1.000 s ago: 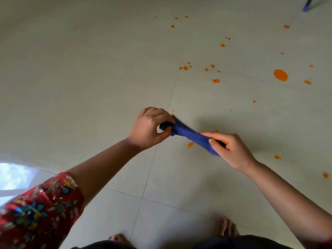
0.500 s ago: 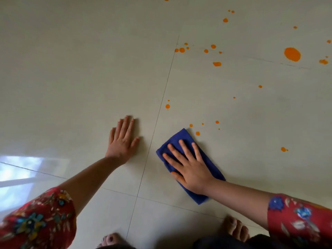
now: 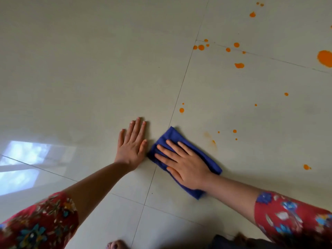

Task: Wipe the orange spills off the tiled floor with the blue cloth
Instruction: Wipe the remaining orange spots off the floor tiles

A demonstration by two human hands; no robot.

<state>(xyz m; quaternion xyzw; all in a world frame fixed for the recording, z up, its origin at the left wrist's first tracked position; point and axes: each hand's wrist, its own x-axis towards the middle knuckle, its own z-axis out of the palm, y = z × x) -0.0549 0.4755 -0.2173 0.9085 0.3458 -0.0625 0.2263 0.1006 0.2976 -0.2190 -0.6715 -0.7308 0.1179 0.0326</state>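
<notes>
A folded blue cloth [image 3: 173, 136] lies flat on the pale tiled floor [image 3: 89, 78], across a grout line. My right hand [image 3: 181, 163] presses on it with straight, spread fingers. My left hand [image 3: 132, 145] rests flat on the tile just left of the cloth, fingers straight. Orange spills dot the floor to the right and beyond: a faint smear [image 3: 211, 140] right of the cloth, a drop [image 3: 181, 110] ahead of it, a blob [image 3: 239, 65] farther off, and a large spot [image 3: 326, 58] at the right edge.
Grout lines cross the floor. A bright window reflection [image 3: 25, 159] shines on the tiles at the left. My bare toes [image 3: 115, 245] show at the bottom edge.
Both hands first held the cloth in the air, then laid it on the floor. Since half a second ago the right hand slid the cloth left, leaving an orange smear where drops were.
</notes>
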